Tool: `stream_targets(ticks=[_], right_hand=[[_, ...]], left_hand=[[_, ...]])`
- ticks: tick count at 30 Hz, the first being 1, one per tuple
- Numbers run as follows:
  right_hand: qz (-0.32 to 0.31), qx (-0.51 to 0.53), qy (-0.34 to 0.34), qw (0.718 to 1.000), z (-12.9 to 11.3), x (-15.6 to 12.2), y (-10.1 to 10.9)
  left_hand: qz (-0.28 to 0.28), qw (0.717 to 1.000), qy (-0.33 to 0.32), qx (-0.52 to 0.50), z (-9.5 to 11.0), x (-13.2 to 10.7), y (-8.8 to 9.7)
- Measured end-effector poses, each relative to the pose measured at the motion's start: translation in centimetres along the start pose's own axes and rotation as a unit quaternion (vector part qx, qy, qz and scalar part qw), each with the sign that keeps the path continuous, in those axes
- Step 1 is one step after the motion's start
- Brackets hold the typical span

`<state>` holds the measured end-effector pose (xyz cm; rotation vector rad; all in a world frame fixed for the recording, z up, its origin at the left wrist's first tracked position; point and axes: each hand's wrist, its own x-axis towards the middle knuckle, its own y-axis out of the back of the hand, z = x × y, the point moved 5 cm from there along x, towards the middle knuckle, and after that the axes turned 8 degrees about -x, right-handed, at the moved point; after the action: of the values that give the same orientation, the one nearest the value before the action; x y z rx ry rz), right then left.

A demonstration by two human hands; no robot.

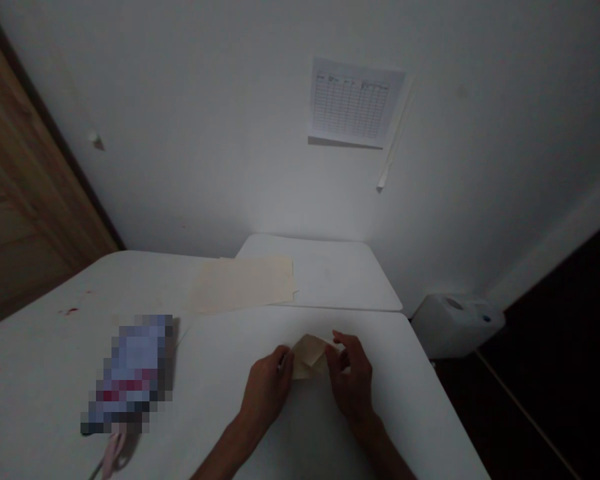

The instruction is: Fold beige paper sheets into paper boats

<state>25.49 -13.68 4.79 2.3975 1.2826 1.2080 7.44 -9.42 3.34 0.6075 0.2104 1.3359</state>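
A small piece of folded tan paper [310, 353] is held between my two hands, just above or on the white table [250, 333]. Its creases form angled flaps, and its lower edge shows between the hands. My left hand [273, 380] pinches the left side of the paper, fingers curled together. On the right side, my right hand [350, 370] grips an edge between thumb and fingers, with the index finger partly raised. Some of the paper is hidden behind the fingers.
Flat tan sheets [245, 283] lie farther back on the table. A blurred bluish object [133, 367] with a pinkish strap [113, 453] is at left. A printed chart [355, 103] hangs on the wall. Beyond the table's right edge stands a white plastic container [450, 327].
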Motion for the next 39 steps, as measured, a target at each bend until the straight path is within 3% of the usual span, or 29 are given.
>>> stream_targets(ticks=[7, 16, 21, 28, 33, 39], right_hand=[[-0.028, -0.065, -0.016, 0.997, 0.8, 0.3, -0.1], [-0.102, -0.041, -0.049, 0.993, 1.5, 0.1, -1.2], [-0.097, -0.044, -0.051, 0.993, 1.2, 0.1, -1.2], [-0.111, -0.105, -0.010, 0.988, 1.2, -0.2, -1.4], [-0.086, -0.122, 0.011, 0.989, 1.3, -0.3, -1.5], [-0.091, -0.193, -0.017, 0.977, 1.8, -0.1, -1.3]], left_hand=[[0.108, 0.994, -0.003, -0.024, -0.2, -0.1, 1.1], [0.177, 0.984, 0.012, -0.020, -0.3, -0.1, 2.1], [0.120, 0.986, 0.046, 0.110, -0.6, 0.2, 2.2], [0.087, 0.972, -0.031, 0.217, -0.6, 0.0, 1.3], [0.086, 0.963, -0.062, 0.249, -0.7, -0.2, 0.8], [0.109, 0.971, -0.013, 0.212, -0.8, 0.1, 1.7]])
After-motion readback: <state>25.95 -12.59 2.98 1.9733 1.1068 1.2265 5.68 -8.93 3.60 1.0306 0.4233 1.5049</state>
